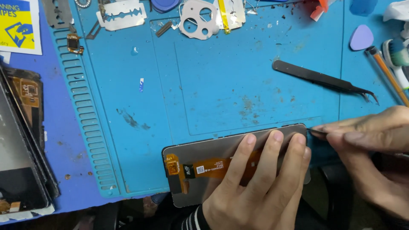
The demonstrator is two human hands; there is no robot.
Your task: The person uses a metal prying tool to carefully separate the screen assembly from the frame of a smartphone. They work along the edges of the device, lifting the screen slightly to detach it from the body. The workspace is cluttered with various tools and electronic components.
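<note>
A phone display panel [200, 151] lies back side up at the near edge of a blue work mat [213, 85], with an orange flex cable [204, 167] across its grey back. My left hand [260, 183] presses flat on the panel, fingers spread toward its far edge. My right hand [375, 145] pinches a thin dark tool [317, 131], whose tip touches the panel's right far corner.
Black tweezers [324, 80] rest on the mat to the right. A purple pick [361, 37], a brush and a pencil-like stick [390, 76] sit at far right. Metal shields, a razor blade [121, 15] and small parts line the far edge. A dismantled phone frame [21, 140] lies left.
</note>
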